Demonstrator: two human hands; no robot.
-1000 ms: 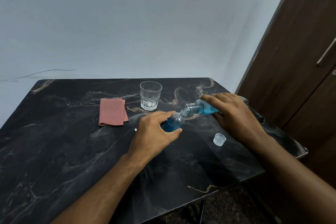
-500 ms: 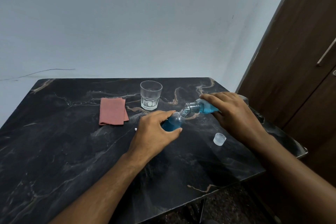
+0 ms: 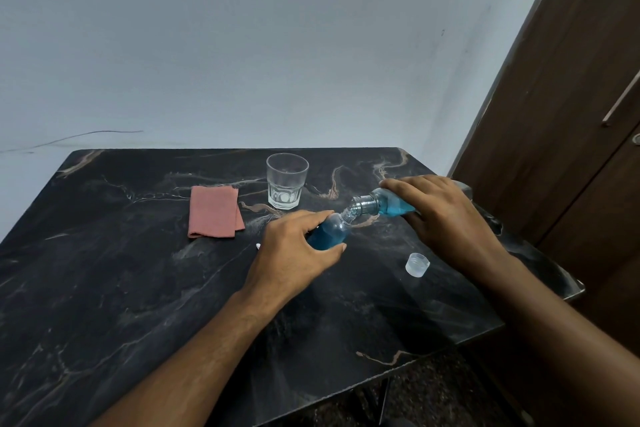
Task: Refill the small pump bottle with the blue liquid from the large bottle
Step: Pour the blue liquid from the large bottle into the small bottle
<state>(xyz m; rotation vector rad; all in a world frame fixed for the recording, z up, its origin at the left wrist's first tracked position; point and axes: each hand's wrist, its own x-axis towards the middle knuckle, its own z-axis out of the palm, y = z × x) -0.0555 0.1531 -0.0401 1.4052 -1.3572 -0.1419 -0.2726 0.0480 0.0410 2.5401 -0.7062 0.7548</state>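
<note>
My left hand (image 3: 294, 253) grips the small clear bottle (image 3: 330, 232), which stands on the black marble table (image 3: 104, 288) and holds blue liquid. My right hand (image 3: 446, 218) holds the large bottle (image 3: 384, 206) tipped nearly flat, its open threaded neck touching the small bottle's mouth. Blue liquid fills the lower side of the large bottle. A clear cap (image 3: 417, 264) lies on the table below my right hand. A white tip (image 3: 258, 246), perhaps the pump, peeks out left of my left hand; the rest is hidden.
An empty glass tumbler (image 3: 286, 180) stands behind the bottles. A folded pink cloth (image 3: 214, 206) lies to its left. A brown wooden door (image 3: 571, 114) is close on the right. The table's front edge runs diagonally at the lower right.
Both hands and both bottles keep almost the same position; the large bottle stays tipped against the small bottle's mouth.
</note>
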